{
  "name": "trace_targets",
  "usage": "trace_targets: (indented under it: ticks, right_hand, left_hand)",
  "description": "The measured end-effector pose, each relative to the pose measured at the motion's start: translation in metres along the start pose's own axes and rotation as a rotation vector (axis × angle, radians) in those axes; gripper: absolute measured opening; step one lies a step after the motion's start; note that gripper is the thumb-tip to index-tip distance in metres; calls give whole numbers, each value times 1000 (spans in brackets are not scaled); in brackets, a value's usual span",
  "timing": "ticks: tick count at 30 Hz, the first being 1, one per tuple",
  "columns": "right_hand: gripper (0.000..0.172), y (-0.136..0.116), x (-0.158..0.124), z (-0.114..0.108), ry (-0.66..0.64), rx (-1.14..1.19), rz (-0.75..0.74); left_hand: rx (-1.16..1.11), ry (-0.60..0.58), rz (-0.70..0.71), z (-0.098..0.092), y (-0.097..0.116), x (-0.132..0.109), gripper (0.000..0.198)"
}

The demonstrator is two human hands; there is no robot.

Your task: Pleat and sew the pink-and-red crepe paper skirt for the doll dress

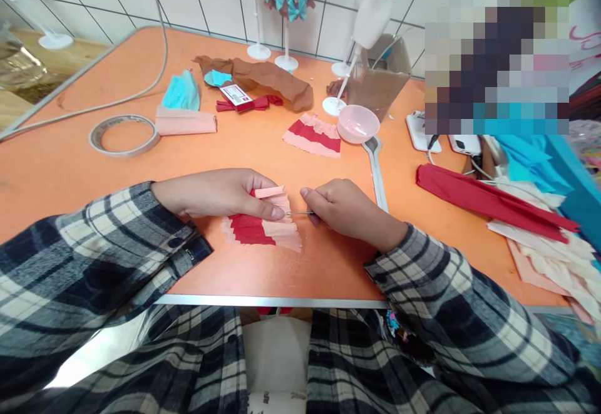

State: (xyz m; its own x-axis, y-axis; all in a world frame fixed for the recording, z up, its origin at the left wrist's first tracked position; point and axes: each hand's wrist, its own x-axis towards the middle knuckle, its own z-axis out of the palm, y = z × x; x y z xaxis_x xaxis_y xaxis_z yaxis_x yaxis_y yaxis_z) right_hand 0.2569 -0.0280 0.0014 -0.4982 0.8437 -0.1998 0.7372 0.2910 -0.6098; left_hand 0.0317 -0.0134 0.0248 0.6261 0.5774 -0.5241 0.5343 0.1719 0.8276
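Observation:
Close to the table's front edge, my left hand (235, 195) pinches a piece of pleated crepe paper (256, 229), striped red and pale pink, between thumb and fingers. My right hand (345, 210) is closed around a thin needle (303, 213), whose tip reaches the paper's edge beside my left thumb. Whether a thread runs from the needle I cannot make out. A similar pleated red and pink piece (312, 135) lies flat further back, touching a small pink bowl (359, 124).
A tape roll (124, 136), folded pink paper (185, 121) and brown crepe paper (267, 79) lie at the left and back. White mannequin stands (334, 106) and a cardboard box (380, 76) stand behind. Red crepe paper (488, 201) lies right. A cable (162, 57) crosses the left.

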Motion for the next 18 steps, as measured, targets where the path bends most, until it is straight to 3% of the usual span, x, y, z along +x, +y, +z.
trace_targets:
  ticks: [5, 9, 12, 18]
  right_hand:
    - [59, 3, -2, 1, 20, 67, -7]
    - [69, 5, -4, 0, 109, 271, -21]
    - [60, 3, -4, -1, 130, 361, -28]
    - [42, -4, -2, 3, 3, 494, -25]
  left_hand:
    - [-37, -3, 53, -1, -4, 0, 25]
    - [-74, -56, 80, -2, -5, -2, 25]
    - [-89, -69, 69, -1, -5, -2, 22]
    - [-59, -18, 99, 2, -5, 1, 23]
